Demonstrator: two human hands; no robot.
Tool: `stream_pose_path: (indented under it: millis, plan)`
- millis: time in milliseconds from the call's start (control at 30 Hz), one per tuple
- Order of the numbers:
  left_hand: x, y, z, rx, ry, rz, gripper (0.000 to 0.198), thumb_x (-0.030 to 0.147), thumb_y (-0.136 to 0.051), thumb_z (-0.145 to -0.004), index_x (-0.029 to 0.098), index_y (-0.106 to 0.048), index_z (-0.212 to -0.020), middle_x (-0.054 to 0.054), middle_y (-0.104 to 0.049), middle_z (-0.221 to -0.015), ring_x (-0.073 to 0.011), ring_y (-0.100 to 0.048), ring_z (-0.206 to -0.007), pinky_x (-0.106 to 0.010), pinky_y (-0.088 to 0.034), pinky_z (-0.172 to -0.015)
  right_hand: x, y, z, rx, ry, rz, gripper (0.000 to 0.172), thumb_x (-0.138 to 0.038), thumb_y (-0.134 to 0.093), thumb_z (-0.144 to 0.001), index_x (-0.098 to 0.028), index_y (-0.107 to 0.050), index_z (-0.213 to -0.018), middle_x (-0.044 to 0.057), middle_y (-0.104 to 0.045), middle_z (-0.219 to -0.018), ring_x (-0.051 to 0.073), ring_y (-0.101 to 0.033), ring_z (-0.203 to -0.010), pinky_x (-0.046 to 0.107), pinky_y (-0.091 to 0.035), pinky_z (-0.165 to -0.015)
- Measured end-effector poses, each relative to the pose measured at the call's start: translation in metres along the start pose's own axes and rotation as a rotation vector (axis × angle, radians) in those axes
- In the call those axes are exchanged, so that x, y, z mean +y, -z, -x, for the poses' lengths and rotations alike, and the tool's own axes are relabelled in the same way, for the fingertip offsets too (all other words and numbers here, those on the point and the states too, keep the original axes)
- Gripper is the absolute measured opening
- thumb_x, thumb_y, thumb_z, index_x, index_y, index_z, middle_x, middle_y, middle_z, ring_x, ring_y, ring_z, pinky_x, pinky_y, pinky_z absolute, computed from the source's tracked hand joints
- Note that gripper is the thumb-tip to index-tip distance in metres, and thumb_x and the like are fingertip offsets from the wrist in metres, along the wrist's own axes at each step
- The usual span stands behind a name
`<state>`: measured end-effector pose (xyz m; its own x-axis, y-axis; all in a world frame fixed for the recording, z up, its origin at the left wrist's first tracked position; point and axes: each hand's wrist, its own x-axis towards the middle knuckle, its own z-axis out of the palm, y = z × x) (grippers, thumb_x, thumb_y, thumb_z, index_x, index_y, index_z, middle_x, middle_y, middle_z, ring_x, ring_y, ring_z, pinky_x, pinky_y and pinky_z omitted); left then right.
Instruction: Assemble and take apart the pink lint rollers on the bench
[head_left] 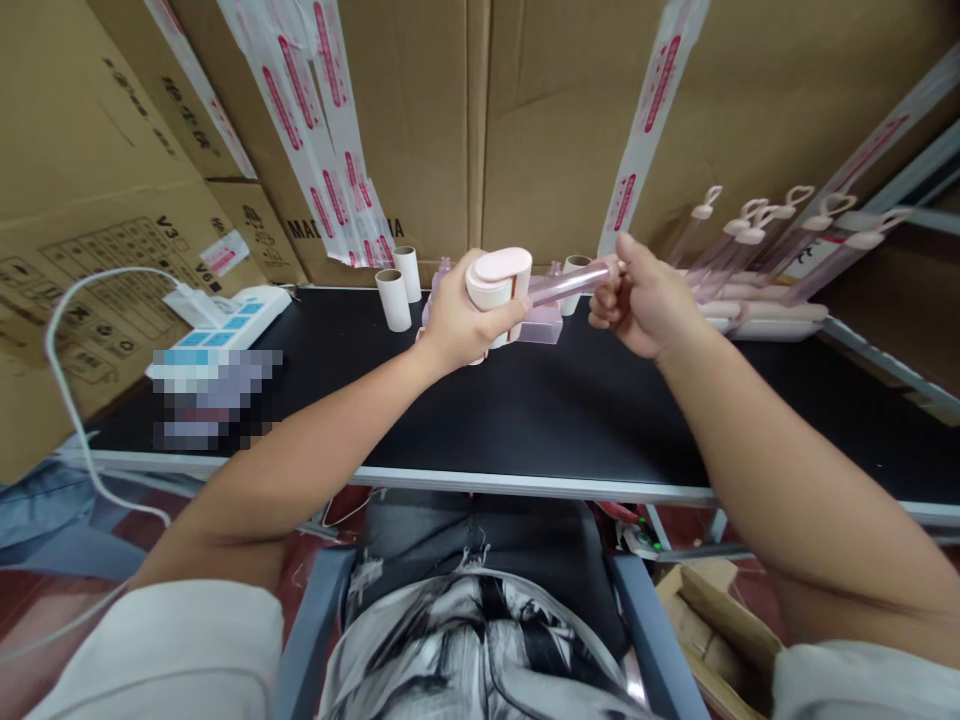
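My left hand (pixel 456 322) is closed round the pale pink and white roller head (pixel 499 279) of a lint roller, held above the black table (pixel 540 400). My right hand (pixel 646 302) is closed round the roller's clear pink handle (pixel 570 284), which runs from the head toward the right. Both hands hover near the table's far edge. Just behind the left hand, pink plastic parts (pixel 541 322) lie on the table.
Cardboard tubes (pixel 394 298) stand at the back of the table. A row of finished pink lint rollers (pixel 772 262) lies at the back right. A white power strip (pixel 225 318) with cable sits at the left. Taped cardboard boxes (pixel 540 120) wall the rear.
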<state>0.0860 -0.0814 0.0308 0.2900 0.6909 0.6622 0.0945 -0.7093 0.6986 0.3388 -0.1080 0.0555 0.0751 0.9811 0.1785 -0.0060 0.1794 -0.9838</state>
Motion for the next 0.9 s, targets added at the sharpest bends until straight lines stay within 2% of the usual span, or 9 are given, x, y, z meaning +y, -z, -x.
stream_pose_path:
  millis: [133,267,367,467,533,633,767,833,900]
  plan:
    - [0.003,0.003,0.003,0.006,0.051,0.128,0.056,0.063,-0.092,-0.079,0.026,-0.058,-0.105,-0.001,-0.077,-0.085,-0.0228,-0.078,-0.078,-0.039,-0.065,-0.069,-0.002,0.002,0.005,-0.031,0.048,0.136,0.067,-0.091,-0.074,-0.081,-0.029,-0.05,-0.076,0.0,-0.052,-0.059,0.019,-0.051,-0.054,0.037,-0.045,-0.054]
    - [0.01,-0.006,0.0,0.121,0.1,0.161,0.053,0.064,-0.087,-0.084,0.025,-0.063,-0.111,-0.006,-0.081,-0.099,-0.0263,-0.081,-0.092,-0.04,-0.068,-0.07,-0.004,-0.005,0.014,0.03,0.25,0.141,0.061,-0.09,-0.075,-0.082,-0.032,-0.056,-0.082,0.001,-0.059,-0.069,0.023,-0.06,-0.065,0.04,-0.051,-0.061]
    - [0.01,-0.007,-0.006,0.137,0.166,0.234,0.048,0.064,-0.08,-0.089,0.023,-0.065,-0.11,-0.006,-0.079,-0.091,-0.0256,-0.081,-0.087,-0.039,-0.069,-0.068,-0.006,0.003,0.013,0.092,0.417,0.173,0.053,-0.083,-0.078,-0.084,-0.035,-0.059,-0.092,0.001,-0.067,-0.081,0.024,-0.064,-0.074,0.042,-0.053,-0.07]
    - [0.002,0.007,-0.017,0.203,0.2,0.301,0.048,0.067,-0.077,-0.09,0.023,-0.064,-0.102,-0.004,-0.074,-0.081,-0.0251,-0.08,-0.08,-0.04,-0.068,-0.065,-0.009,0.027,0.0,0.28,0.674,0.148,0.047,-0.067,-0.084,-0.086,-0.034,-0.052,-0.097,0.002,-0.072,-0.093,0.021,-0.061,-0.071,0.04,-0.051,-0.073]
    - [-0.003,0.02,-0.025,0.25,0.188,0.31,0.051,0.07,-0.077,-0.087,0.023,-0.063,-0.099,-0.003,-0.071,-0.077,-0.0247,-0.079,-0.078,-0.039,-0.068,-0.066,-0.01,0.047,-0.012,0.446,0.764,0.133,0.039,-0.06,-0.077,-0.091,-0.034,-0.049,-0.099,0.001,-0.067,-0.082,0.02,-0.055,-0.063,0.039,-0.047,-0.066]
    - [-0.005,0.031,-0.03,0.214,0.135,0.263,0.057,0.077,-0.074,-0.084,0.024,-0.062,-0.099,-0.003,-0.069,-0.079,-0.0246,-0.079,-0.083,-0.038,-0.067,-0.069,-0.003,0.069,-0.028,0.456,0.501,0.472,0.034,-0.054,-0.08,-0.087,-0.031,-0.056,-0.092,0.001,-0.061,-0.07,0.02,-0.055,-0.061,0.038,-0.044,-0.062]
    - [-0.002,0.029,-0.024,0.153,0.105,0.227,0.062,0.083,-0.072,-0.082,0.024,-0.06,-0.101,-0.005,-0.07,-0.086,-0.0261,-0.08,-0.088,-0.039,-0.067,-0.071,0.022,0.075,-0.039,0.022,-0.079,1.079,0.039,-0.052,-0.09,-0.08,-0.025,-0.064,-0.07,0.005,-0.068,-0.065,0.019,-0.058,-0.058,0.035,-0.044,-0.057]
    - [-0.001,0.027,-0.021,0.141,0.113,0.239,0.061,0.081,-0.072,-0.083,0.024,-0.061,-0.1,-0.005,-0.07,-0.087,-0.0269,-0.08,-0.089,-0.04,-0.067,-0.071,0.035,0.073,-0.041,-0.164,-0.282,1.145,0.039,-0.047,-0.092,-0.079,-0.025,-0.063,-0.067,0.003,-0.068,-0.061,0.018,-0.058,-0.052,0.033,-0.046,-0.052]
    - [0.001,0.026,-0.02,0.13,0.122,0.249,0.057,0.078,-0.073,-0.085,0.024,-0.061,-0.099,-0.005,-0.07,-0.088,-0.0272,-0.08,-0.089,-0.041,-0.068,-0.07,0.043,0.067,-0.041,-0.274,-0.364,1.135,0.038,-0.044,-0.092,-0.08,-0.025,-0.062,-0.068,0.001,-0.068,-0.059,0.016,-0.058,-0.049,0.031,-0.047,-0.049]
